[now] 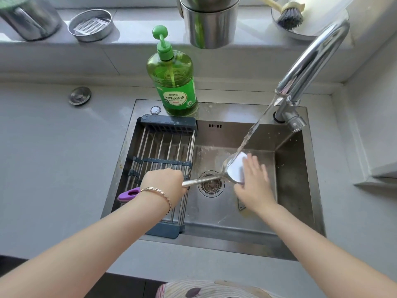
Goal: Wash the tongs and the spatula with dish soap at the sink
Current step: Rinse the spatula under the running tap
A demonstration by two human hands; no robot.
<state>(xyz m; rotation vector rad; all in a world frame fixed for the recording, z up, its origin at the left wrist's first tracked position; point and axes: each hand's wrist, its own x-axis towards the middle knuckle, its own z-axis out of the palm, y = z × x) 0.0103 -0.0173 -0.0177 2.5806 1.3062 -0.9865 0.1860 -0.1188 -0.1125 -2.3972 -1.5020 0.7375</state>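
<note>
My left hand (164, 182) grips the steel shaft of the spatula (202, 180), whose purple handle end (129, 194) sticks out behind my wrist. The spatula's head (235, 168) is held over the sink basin (287, 190) under running water from the tap (309, 67). My right hand (254, 181) lies flat against the head's right side, fingers spread, rubbing it. The green dish soap bottle (173, 82) stands on the sink's back rim. No tongs are clearly visible.
A drying rack (163, 155) spans the sink's left half. The drain (211, 184) lies under the spatula shaft. On the windowsill stand steel pots (211, 22), a round tin (91, 24) and a dish brush (289, 15). Grey counter surrounds the sink.
</note>
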